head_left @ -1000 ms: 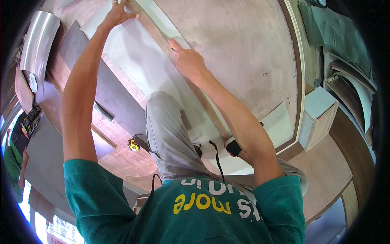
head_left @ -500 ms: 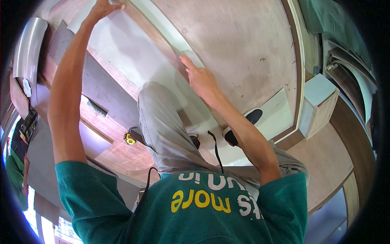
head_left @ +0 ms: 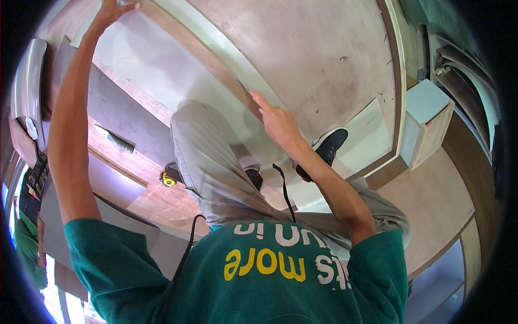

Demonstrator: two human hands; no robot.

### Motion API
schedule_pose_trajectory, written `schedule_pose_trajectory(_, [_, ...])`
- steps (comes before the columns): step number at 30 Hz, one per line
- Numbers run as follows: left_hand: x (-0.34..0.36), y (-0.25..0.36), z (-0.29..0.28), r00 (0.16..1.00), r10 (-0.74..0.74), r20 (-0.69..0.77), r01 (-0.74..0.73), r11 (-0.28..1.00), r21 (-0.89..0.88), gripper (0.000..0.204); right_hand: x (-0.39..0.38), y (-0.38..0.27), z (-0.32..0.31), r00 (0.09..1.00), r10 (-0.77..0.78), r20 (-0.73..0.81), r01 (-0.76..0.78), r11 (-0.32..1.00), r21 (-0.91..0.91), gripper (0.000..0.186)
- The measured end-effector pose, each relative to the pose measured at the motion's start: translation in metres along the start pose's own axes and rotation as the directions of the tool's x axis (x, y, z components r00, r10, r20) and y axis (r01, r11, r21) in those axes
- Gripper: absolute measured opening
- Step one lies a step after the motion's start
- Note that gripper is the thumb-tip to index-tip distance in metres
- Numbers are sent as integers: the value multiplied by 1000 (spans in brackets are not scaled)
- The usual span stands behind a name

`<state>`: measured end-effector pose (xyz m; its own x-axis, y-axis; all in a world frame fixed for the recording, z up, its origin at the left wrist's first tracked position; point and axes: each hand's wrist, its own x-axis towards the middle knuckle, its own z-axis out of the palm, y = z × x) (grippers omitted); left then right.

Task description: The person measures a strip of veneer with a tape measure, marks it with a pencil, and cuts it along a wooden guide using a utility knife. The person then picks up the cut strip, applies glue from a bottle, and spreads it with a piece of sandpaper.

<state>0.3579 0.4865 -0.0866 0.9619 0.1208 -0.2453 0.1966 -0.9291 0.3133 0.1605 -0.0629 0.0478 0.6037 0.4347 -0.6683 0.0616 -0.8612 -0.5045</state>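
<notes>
A long brown wooden strip (head_left: 199, 51) runs diagonally over a white sheet (head_left: 145, 51), with a pale margin of sheet showing along its right side. At the top edge my left hand (head_left: 113, 11) rests by the strip's far end, thumb stretched toward it; its other fingers are partly cut off by the frame. My right hand (head_left: 279, 123) is closed beside the strip's right edge, around a slim tool with a thin dark tip (head_left: 242, 83). Most of that tool is hidden by the fingers. My bent knee (head_left: 197, 119) is over the sheet and strip.
A yellow-and-black tape measure (head_left: 168, 179) lies left of my leg. Grey panels (head_left: 129, 116) and a curved shiny sheet (head_left: 29, 81) are farther left. A wooden box (head_left: 429, 121) stands at right, near my shoe (head_left: 332, 146). Another person's green sleeve (head_left: 27, 245) shows far left.
My right hand has come nearer to me along the strip, with the slim tool still in it. My left hand appears slightly farther left. My right shoe shows more fully; the view has shifted a little.
</notes>
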Motion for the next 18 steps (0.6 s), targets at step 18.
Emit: schedule_pose_trajectory(18, [-16,47,-28,994,106,25,-99,975,-198,98,-75,62,13,996,63,68,-57,995,-77,51])
